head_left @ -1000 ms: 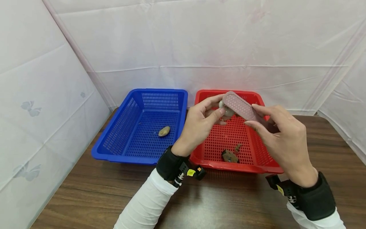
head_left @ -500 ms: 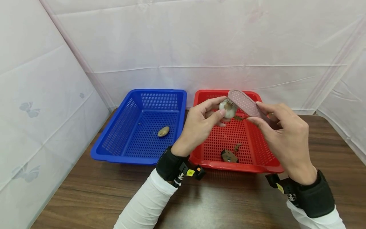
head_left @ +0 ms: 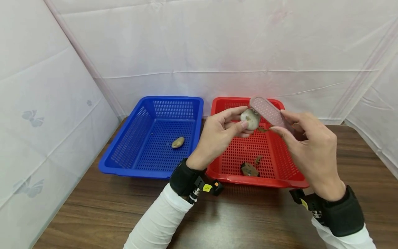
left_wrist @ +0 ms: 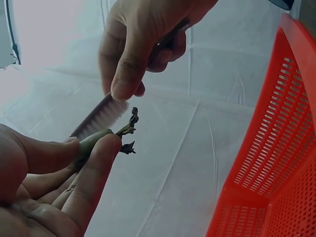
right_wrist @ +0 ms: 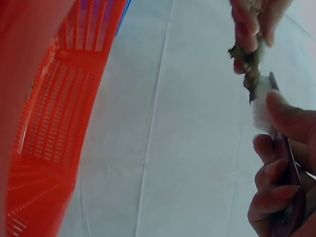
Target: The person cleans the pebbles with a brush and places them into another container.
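Note:
My left hand (head_left: 217,136) pinches a pale, rounded, pebble-like thing (head_left: 252,120) between thumb and fingers above the red basket. Dark, shrivelled leaf-like bits (left_wrist: 129,129) stick out from it in the left wrist view. A dusky pink brush (head_left: 266,110) with a dotted back is gripped by its handle in my right hand (head_left: 311,148). Its pale bristles (right_wrist: 261,106) face the pebble-like thing, with the brush head against or very near its upper edge. The fingers partly cover the pebble-like thing.
Below the hands stands a red perforated basket (head_left: 224,178), holding a flat brown-grey piece (head_left: 249,169) and a small brown scrap (head_left: 258,160). To its left, a blue basket (head_left: 107,168) holds one oval yellowish-brown pebble-like thing (head_left: 178,142). White sheeting (head_left: 192,45) hangs behind the wooden table (head_left: 93,204).
The brush and right hand have shifted slightly right and up. The pebble-like thing, mostly hidden behind the brush before, has turned and shows more of its pale face. Baskets have not moved.

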`<state>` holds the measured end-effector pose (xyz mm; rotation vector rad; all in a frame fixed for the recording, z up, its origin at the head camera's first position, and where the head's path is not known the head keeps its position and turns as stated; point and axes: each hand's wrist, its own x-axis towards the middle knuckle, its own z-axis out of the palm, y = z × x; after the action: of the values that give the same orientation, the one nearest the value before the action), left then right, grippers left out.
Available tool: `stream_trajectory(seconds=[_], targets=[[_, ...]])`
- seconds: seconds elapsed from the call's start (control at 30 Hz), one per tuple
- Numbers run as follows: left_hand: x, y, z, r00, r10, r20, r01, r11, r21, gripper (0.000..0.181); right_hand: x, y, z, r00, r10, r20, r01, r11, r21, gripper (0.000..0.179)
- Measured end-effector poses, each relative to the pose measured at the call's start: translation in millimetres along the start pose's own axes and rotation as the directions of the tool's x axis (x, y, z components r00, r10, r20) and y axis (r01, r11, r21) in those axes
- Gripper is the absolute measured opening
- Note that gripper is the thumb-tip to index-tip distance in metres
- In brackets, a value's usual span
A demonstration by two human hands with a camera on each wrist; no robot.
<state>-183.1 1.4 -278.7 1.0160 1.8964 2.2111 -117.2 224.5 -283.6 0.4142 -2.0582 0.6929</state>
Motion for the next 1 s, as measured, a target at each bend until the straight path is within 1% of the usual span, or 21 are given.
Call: stream_trajectory(seconds=[0.07,0.17,0.23,0.3,0.37,0.5,0.57,0.63,0.73,0.8,0.9,1.0], targets=[[-0.3,-0.1,-0.1,1.0,-0.005,-0.006,0.005,1.0,-0.016,0.046,0.3,0.2,-1.8,1.0,0.017,-0.019,-0.017,1.0,0.02,0.054],[-0.4,-0.3,-0.8,1.0,-0.001,-0.029,0.0,0.999,-0.038,0.046,1.0,-1.2,-4.3,1.0,0.02,-0.014,-0.019,0.998,0.065,0.052],[-0.5,-0.4,-1.2,0.999,0.008,-0.035,-0.01,0.999,-0.04,0.046,1.3,-3.6,-4.6,1.0,-0.003,0.027,0.001,0.997,0.075,0.056],[-0.8,-0.5,-1.4,0.999,0.021,-0.028,-0.022,0.999,-0.028,0.046,0.9,-5.6,-2.8,0.997,-0.033,0.064,0.028,0.996,0.079,0.066],[-0.9,-0.4,-1.1,0.999,0.035,-0.014,-0.035,0.999,-0.017,0.047,0.0,-6.7,-0.9,0.995,-0.056,0.086,0.051,0.997,0.058,0.071],[-0.9,0.1,-0.1,0.999,0.037,-0.012,-0.037,0.999,0.011,0.049,-0.8,-5.0,1.2,0.997,-0.051,0.058,0.049,0.998,0.03,0.071],[-0.6,0.0,0.4,1.0,0.025,-0.014,-0.024,0.999,0.02,0.05,-0.5,-2.9,0.6,0.999,-0.033,0.04,0.033,0.999,0.009,0.071],[-0.7,-0.3,0.5,1.0,0.009,-0.016,-0.009,1.0,0.023,0.051,0.0,-0.4,-0.8,1.0,-0.013,0.023,0.012,1.0,0.011,0.071],[-0.3,-0.8,-0.1,1.0,-0.008,-0.023,0.008,1.0,-0.007,0.051,0.8,1.6,-3.7,1.0,0.021,-0.006,-0.021,0.999,0.044,0.063],[0.0,-0.5,-1.1,0.999,-0.021,-0.036,0.019,0.999,-0.046,0.05,1.3,1.8,-5.6,1.0,0.028,-0.008,-0.028,0.996,0.086,0.057],[0.8,0.7,-2.8,0.997,-0.045,-0.062,0.037,0.993,-0.115,0.048,1.6,1.0,-6.7,0.999,0.006,0.037,-0.01,0.994,0.11,0.057],[1.6,2.1,-3.9,0.995,-0.076,-0.063,0.064,0.981,-0.182,0.047,1.2,1.5,-6.1,0.996,-0.02,0.083,0.012,0.995,0.101,0.064]])
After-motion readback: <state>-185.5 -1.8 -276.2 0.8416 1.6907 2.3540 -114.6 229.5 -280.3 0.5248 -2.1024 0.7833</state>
